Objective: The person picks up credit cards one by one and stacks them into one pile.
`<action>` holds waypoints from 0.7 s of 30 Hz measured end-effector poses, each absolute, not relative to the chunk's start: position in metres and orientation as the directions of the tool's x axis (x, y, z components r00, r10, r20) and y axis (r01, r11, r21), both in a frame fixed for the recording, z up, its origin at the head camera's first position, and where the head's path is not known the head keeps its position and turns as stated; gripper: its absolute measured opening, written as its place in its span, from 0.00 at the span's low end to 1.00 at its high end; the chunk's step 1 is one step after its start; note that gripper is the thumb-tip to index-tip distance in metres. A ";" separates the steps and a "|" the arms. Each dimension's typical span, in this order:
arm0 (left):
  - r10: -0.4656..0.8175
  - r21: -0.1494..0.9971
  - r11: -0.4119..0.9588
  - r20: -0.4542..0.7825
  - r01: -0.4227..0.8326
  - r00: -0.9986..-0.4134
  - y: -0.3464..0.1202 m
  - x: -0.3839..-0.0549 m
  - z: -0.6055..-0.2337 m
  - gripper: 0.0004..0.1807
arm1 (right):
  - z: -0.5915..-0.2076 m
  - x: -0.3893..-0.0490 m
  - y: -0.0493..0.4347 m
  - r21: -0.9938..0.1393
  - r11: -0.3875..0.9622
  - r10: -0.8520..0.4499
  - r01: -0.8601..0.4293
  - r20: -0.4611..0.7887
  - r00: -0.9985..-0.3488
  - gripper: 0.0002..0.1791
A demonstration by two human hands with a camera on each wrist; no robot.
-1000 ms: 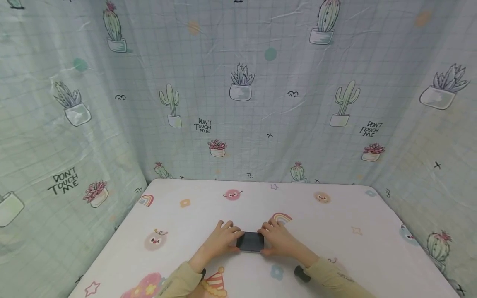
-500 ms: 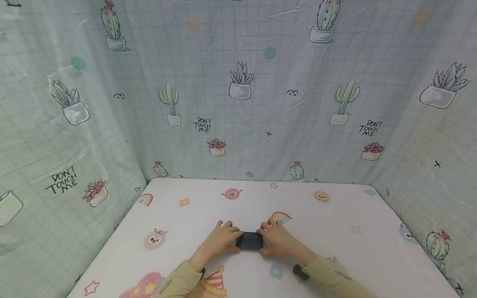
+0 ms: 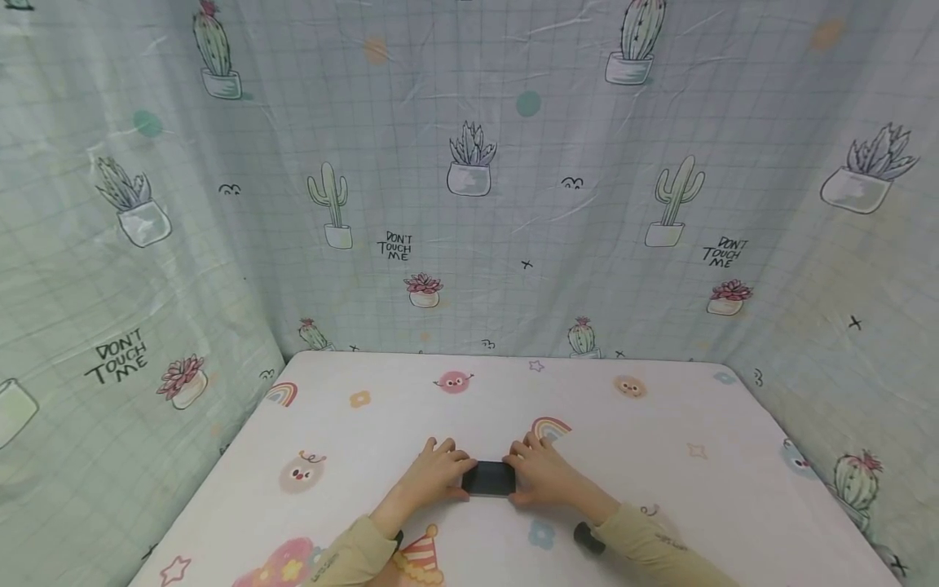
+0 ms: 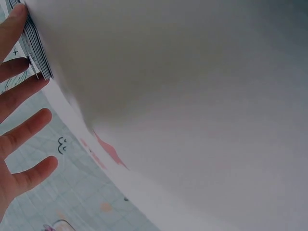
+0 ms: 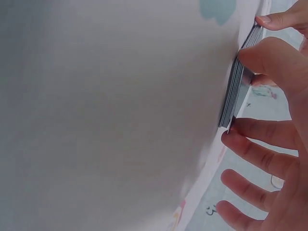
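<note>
A stack of thin, dark-topped cards (image 3: pixel 489 478) lies on the table between both hands. My left hand (image 3: pixel 433 473) pinches its left end between thumb and fingertips. The right hand (image 3: pixel 541 473) grips the right end the same way. Layered edges of the stack (image 5: pixel 234 89) show in the right wrist view, where one card at the far side stands slightly apart at the corner near the fingertips. In the left wrist view, the left hand's lower two fingers (image 4: pixel 36 168) are spread away from the cards.
The white table (image 3: pixel 631 456) is printed with rainbows, faces and flowers. Behind it and at both sides hangs a pale green-grey cactus-print curtain (image 3: pixel 491 228). A small dark object (image 3: pixel 589 538) shows beside the right sleeve.
The whole head view has shifted very slightly. Both hands keep their hold on the card stack, which stays in about the same place.
</note>
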State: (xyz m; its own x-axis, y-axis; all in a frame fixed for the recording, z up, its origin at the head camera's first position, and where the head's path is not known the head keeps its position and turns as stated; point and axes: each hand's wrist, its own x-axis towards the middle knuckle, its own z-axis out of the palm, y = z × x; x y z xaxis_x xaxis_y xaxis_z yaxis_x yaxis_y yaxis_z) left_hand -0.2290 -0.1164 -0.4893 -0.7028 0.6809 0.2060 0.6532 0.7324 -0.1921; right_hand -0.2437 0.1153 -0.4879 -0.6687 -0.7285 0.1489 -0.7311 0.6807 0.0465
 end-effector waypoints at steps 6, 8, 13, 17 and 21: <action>0.671 -0.161 0.742 0.196 0.651 -0.715 -0.118 -0.229 -0.488 0.28 | -0.487 -0.243 0.113 0.037 0.691 -0.720 -0.722 0.128 -0.682 0.30; 0.670 -0.160 0.742 0.195 0.651 -0.716 -0.119 -0.230 -0.488 0.29 | -0.488 -0.243 0.113 0.040 0.693 -0.718 -0.720 0.124 -0.684 0.29; 0.674 -0.169 0.739 0.203 0.653 -0.710 -0.119 -0.230 -0.489 0.28 | -0.486 -0.242 0.112 0.022 0.702 -0.710 -0.712 0.113 -0.695 0.29; 0.670 -0.164 0.742 0.200 0.650 -0.714 -0.120 -0.231 -0.490 0.28 | -0.485 -0.241 0.111 0.009 0.706 -0.705 -0.708 0.104 -0.701 0.29; 0.665 -0.160 0.747 0.189 0.645 -0.723 -0.121 -0.231 -0.491 0.28 | -0.485 -0.240 0.110 0.009 0.706 -0.706 -0.708 0.098 -0.702 0.29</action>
State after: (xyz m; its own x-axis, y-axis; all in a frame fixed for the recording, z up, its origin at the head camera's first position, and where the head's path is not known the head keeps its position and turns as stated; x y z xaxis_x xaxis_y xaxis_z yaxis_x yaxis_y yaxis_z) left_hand -0.2310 -0.1207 -0.4907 -0.7225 0.6651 0.1886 0.6455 0.7467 -0.1605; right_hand -0.2405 0.1102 -0.4850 -0.7016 -0.7057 0.0984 -0.7085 0.7057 0.0089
